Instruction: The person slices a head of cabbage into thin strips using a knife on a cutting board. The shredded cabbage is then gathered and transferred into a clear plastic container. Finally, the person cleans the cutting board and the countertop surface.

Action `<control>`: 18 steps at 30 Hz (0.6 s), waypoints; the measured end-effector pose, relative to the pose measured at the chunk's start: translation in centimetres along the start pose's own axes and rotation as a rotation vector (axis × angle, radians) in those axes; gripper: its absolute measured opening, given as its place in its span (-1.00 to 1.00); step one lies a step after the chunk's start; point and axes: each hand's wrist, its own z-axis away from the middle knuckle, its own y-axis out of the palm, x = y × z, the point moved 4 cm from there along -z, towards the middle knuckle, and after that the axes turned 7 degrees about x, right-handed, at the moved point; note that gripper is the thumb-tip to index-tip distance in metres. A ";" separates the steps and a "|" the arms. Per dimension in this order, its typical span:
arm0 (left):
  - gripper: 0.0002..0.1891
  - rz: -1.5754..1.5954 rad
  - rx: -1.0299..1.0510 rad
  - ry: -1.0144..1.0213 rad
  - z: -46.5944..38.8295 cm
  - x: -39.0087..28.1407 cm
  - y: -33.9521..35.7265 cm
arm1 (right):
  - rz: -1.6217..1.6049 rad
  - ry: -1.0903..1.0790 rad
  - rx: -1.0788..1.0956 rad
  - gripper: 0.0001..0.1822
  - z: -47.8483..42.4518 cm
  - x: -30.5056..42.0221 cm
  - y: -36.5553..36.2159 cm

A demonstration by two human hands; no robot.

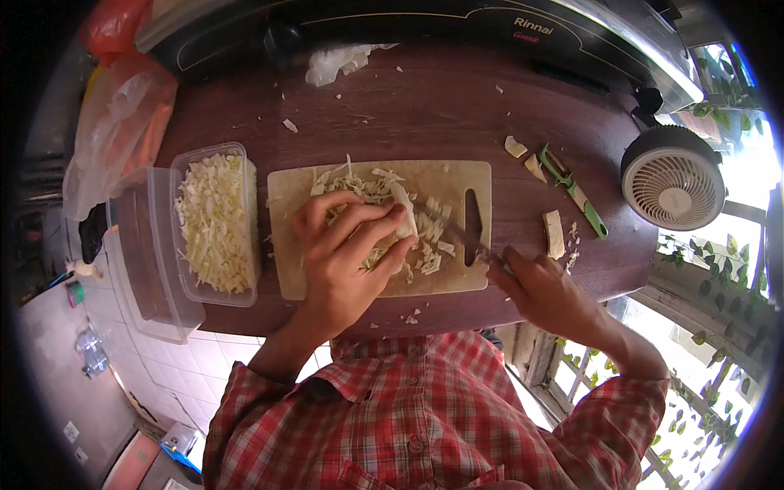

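On the pale cutting board [380,290] my left hand [348,245] holds a piece of cabbage [404,211] with bent fingers. My right hand [542,291] grips the handle of a kitchen knife [450,226], whose blade reaches left over the board to the cabbage's right side. Shredded cabbage [432,260] lies around the blade and above my left hand. Left of the board, a clear plastic container [252,245] holds a heap of chopped cabbage [214,226]. The knife's tip is hard to make out against the cabbage.
An open-topped clear container [144,245] stands at the far left by plastic bags [116,128]. To the right lie a green-handled peeler [576,193], a pale vegetable chunk [554,234] and a small fan [674,184]. A Rinnai stove [429,18] borders the wooden table's far side.
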 end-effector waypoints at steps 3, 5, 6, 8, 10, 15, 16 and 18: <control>-0.63 0.036 -0.054 -0.005 -0.2 0.0 -0.6 | -0.038 0.125 0.043 -0.63 0.6 -0.1 1.7; -0.61 0.050 -0.086 -0.002 -0.2 0.1 -0.8 | 0.148 0.033 -0.119 -0.64 0.9 0.1 2.3; -0.60 0.050 -0.096 0.001 -0.2 0.1 -1.0 | 0.207 0.039 -0.163 -0.64 1.0 0.5 2.4; -0.59 0.046 -0.105 0.007 -0.1 0.2 -1.1 | 0.284 0.094 -0.167 -0.64 0.9 1.0 2.8; -0.59 0.037 -0.108 0.014 0.0 0.0 -1.2 | 0.325 0.193 -0.087 -0.63 0.7 1.2 3.3; -0.59 0.043 -0.113 0.020 -0.2 -0.3 -1.4 | 0.073 0.178 -0.105 -0.58 0.3 1.6 4.0; -0.59 0.041 -0.117 0.027 -0.2 -0.2 -1.3 | 0.028 0.156 -0.126 -0.57 0.1 1.5 4.2; -0.59 0.038 -0.140 0.022 -0.2 -0.1 -1.4 | -0.091 0.105 -0.094 -0.58 -0.2 0.8 4.5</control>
